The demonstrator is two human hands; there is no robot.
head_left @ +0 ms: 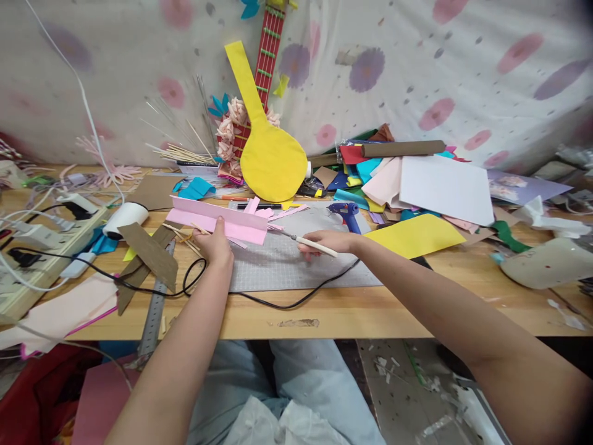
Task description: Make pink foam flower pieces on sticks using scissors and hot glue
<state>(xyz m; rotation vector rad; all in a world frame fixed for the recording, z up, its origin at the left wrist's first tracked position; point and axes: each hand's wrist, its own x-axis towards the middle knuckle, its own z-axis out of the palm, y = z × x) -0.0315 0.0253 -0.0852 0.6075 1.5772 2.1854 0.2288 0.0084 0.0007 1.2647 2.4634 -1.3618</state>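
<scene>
While seated at the near edge of the wooden table [324,315], found both bare forearms stretched out over it. Noted a grey cutting mat [287,266] at the middle of that edge, with a black cable [278,303] looped along its near side. Noted a yellow paddle-shaped cutout [271,161] propped at the far edge, behind the mat. Located the pink folded sheet [217,219] across the mat's far left corner, overhanging onto bare wood. Found the left hand [214,247] with fingers on the sheet's near edge; cannot tell whether pinching or pressing flat. Found the right hand [327,242] on the mat, closed round a white-handled tool [319,246], metal tip pointing at the sheet's right end. Recorded a blue glue gun [346,213] just beyond the right hand.
</scene>
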